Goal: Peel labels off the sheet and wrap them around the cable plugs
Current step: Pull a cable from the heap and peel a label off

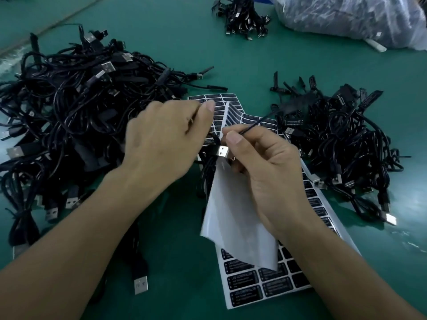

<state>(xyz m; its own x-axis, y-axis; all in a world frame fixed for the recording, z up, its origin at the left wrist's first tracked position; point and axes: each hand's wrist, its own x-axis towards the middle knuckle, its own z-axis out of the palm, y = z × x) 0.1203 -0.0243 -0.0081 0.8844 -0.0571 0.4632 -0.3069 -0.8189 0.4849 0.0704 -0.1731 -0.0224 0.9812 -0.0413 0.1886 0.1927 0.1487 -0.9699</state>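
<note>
Over sheet (231,107): left hand (161,139) curled; grip contents, I cannot tell.
Right hand (261,172): pinching cable (254,124) by plug (223,153).
Risk: label (245,281) peeled slack folds onto itself.

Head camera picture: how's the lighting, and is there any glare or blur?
Head view: dim, with a teal cast; glare whitens a USB plug at right; the plastic bag far back is blurred; print on the label sheet reads only partly.
</note>
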